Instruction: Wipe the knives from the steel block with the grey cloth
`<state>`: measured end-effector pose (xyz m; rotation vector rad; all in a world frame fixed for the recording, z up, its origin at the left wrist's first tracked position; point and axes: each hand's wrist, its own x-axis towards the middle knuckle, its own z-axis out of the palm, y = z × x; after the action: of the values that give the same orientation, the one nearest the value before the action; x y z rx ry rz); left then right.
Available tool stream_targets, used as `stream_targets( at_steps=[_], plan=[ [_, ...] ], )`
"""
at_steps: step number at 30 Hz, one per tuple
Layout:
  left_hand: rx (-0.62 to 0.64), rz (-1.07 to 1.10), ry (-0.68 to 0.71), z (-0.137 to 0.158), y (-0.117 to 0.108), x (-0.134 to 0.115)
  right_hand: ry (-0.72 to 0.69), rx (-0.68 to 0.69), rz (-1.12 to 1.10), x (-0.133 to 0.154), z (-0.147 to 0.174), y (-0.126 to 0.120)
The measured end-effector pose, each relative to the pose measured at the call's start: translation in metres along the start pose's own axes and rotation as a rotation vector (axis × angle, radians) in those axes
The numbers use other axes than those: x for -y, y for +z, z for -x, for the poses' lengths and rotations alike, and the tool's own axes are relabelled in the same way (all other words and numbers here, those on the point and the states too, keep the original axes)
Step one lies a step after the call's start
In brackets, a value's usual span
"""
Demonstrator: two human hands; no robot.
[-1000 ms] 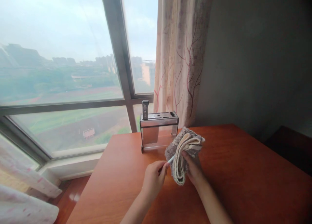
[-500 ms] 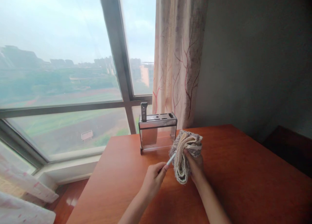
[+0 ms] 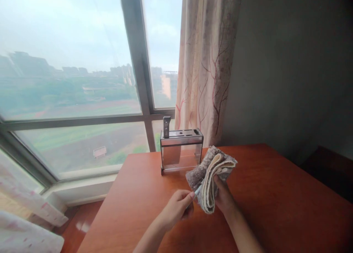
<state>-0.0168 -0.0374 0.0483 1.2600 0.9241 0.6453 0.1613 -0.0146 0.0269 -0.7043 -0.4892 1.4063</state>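
Note:
My left hand (image 3: 178,208) is closed on what looks like a slim knife (image 3: 197,191); only a short pale strip of its blade shows, and the rest is hidden by the fingers and the cloth. My right hand (image 3: 224,198) grips a folded grey and cream towel (image 3: 203,169), its thumb pressed into the folds. The towel lies against the blade, above the table. Behind the hands stands a clear knife block (image 3: 182,140) with a slotted dark top. A grey riveted knife handle (image 3: 166,126) sticks up from its left end.
The reddish-brown wooden table (image 3: 132,198) has its left edge near the window sill (image 3: 82,190). A large window (image 3: 68,91) fills the left side. A patterned curtain (image 3: 205,69) hangs behind the knife block, beside a dark wall (image 3: 284,69).
The towel has spread out to the left and tilted, with more of its grey side showing. My left hand has moved slightly right and down, and less of the blade shows. The view has shifted slightly.

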Motion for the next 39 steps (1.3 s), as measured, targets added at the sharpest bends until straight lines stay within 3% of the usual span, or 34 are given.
stream_targets(
  at_steps=[6, 9, 12, 17, 20, 25, 28, 32, 35, 39],
  plan=[
    [-0.378, -0.405, 0.348, -0.008, -0.005, 0.006, -0.211, -0.178, 0.2, -0.004, -0.008, 0.008],
    [-0.437, -0.517, 0.367, -0.007, -0.004, 0.007, -0.262, -0.218, 0.335, -0.004, -0.012, 0.003],
    [-0.4, -0.44, 0.335, -0.009, -0.002, 0.009, -0.33, -0.223, 0.455, -0.001, -0.013, -0.003],
    [-0.212, -0.018, 0.12, -0.012, -0.003, 0.007, -0.389, -0.263, 0.47, 0.007, -0.014, -0.005],
    [-0.102, 0.101, 0.03, -0.007, -0.008, 0.002, -0.314, -0.243, 0.317, 0.008, -0.014, -0.005],
    [-0.037, 0.046, 0.012, -0.002, -0.015, -0.001, -0.091, -0.104, 0.007, 0.007, -0.012, -0.008],
    [-0.133, -0.158, 0.075, -0.006, -0.016, 0.002, 0.0, -0.06, -0.095, 0.01, -0.012, -0.01],
    [-0.342, -0.702, 0.319, -0.007, -0.015, 0.004, -0.03, -0.067, -0.115, 0.014, -0.011, -0.007],
    [-0.531, -1.037, 0.416, -0.002, -0.015, 0.005, -0.018, -0.104, -0.117, 0.013, -0.011, -0.005],
    [-0.626, -1.192, 0.493, 0.002, -0.021, 0.008, 0.023, -0.164, -0.1, 0.01, -0.014, -0.004]
  ],
)
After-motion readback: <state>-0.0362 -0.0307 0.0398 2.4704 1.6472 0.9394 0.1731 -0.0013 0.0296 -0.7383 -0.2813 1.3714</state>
